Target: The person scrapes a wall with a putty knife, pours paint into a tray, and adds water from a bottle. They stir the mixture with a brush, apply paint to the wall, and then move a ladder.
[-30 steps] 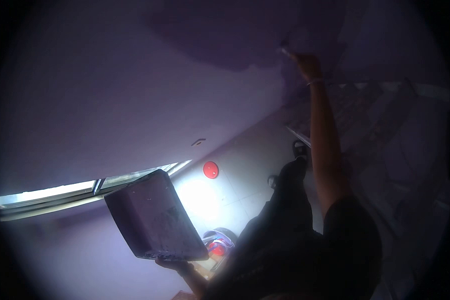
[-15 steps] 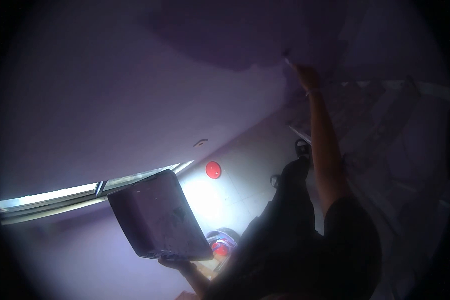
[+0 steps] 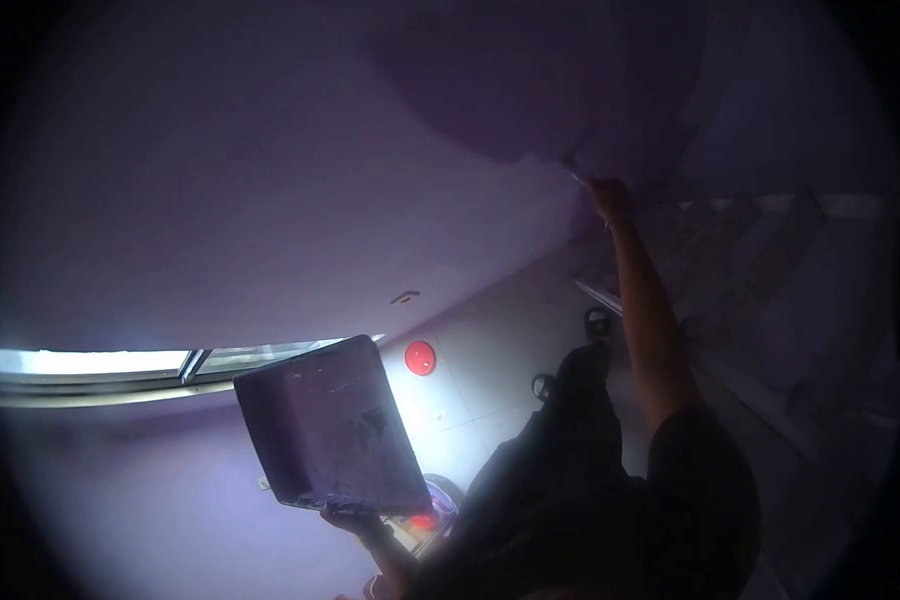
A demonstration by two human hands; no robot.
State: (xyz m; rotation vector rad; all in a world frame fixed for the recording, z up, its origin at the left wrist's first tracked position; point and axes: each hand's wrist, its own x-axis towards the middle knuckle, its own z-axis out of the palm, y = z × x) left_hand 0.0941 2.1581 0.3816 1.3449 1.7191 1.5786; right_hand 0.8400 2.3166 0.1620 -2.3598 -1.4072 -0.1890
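My left hand point(image 3: 355, 522) grips the lower edge of a dark, shallow paint tray point(image 3: 345, 430), its inside smeared with purplish paint. The tray is tilted, with its open face toward me. My right arm reaches far out to the wall, and my right hand point(image 3: 610, 200) is closed around a slim paintbrush point(image 3: 574, 170), whose details are dim. The brush's dark tip lies at the lower edge of a darker painted patch point(image 3: 510, 80) on the pale purple wall point(image 3: 220, 220). Shadow hides most of my right fingers.
On the tiled floor lies a round red lid-like thing point(image 3: 420, 358). A bucket point(image 3: 442, 500) with something red stands below the tray, partly covered. A bright window point(image 3: 90, 363) runs along the left. My sandalled feet point(image 3: 597, 322) show near a long pale edge point(image 3: 598, 297).
My right hand and the brush have moved down in the view, along the edge of the dark patch. The tray has shifted slightly right, still in my left hand.
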